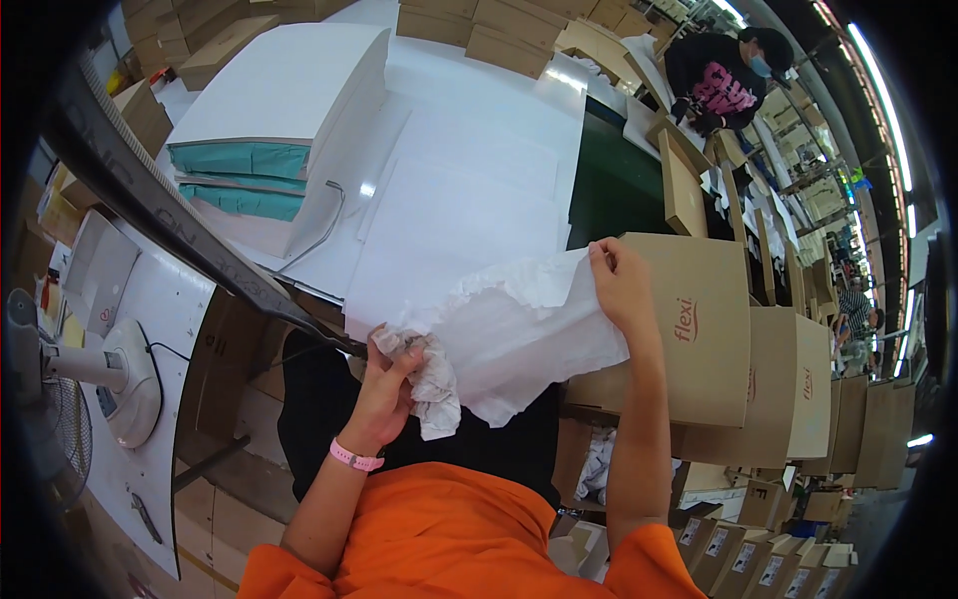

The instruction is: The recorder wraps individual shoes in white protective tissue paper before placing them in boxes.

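Observation:
A sheet of white tissue paper (519, 329) stretches between my two hands above my lap. My left hand (394, 384) is closed around its crumpled lower end, a pink band on that wrist. My right hand (619, 285) pinches the sheet's upper corner, raised next to a brown cardboard box (699, 339). The paper hangs in front of the edge of the white table (469, 190).
A stack of flat white boxes with teal sides (269, 140) lies on the table's left. More brown boxes (798, 389) line up at right. A green conveyor belt (609, 190) runs back to a person in a black top (723, 80). A white fan (110, 374) stands at left.

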`<action>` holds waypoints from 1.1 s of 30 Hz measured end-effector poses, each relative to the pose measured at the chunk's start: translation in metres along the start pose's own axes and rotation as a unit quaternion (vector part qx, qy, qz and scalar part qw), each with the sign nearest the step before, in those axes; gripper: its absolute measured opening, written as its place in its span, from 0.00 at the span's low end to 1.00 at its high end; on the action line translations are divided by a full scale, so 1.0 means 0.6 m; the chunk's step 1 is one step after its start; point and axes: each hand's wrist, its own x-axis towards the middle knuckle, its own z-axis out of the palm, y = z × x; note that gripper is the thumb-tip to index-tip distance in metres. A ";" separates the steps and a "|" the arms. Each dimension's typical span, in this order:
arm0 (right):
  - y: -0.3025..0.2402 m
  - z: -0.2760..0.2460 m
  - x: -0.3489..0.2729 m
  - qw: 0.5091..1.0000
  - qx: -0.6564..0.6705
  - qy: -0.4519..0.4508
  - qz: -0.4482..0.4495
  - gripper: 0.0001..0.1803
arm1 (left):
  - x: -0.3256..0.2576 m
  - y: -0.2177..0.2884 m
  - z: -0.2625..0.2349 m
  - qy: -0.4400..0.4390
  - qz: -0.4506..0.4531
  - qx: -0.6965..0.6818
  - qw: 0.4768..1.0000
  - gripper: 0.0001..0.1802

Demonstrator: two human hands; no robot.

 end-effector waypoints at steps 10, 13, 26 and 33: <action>0.048 0.004 -0.018 0.990 0.025 -0.135 0.016 0.16 | 0.007 -0.001 0.006 0.055 0.083 0.050 0.994 0.39; 0.045 0.016 -0.021 0.971 0.083 -0.208 -0.077 0.27 | 0.012 -0.003 -0.001 0.047 0.069 0.084 0.993 0.38; -0.022 0.096 0.069 0.985 0.074 -0.135 0.078 0.28 | 0.015 -0.018 -0.032 0.066 0.079 0.078 0.992 0.35; -0.041 0.139 0.142 0.995 -0.066 -0.080 0.007 0.25 | 0.029 -0.021 -0.041 0.066 0.014 0.087 0.994 0.37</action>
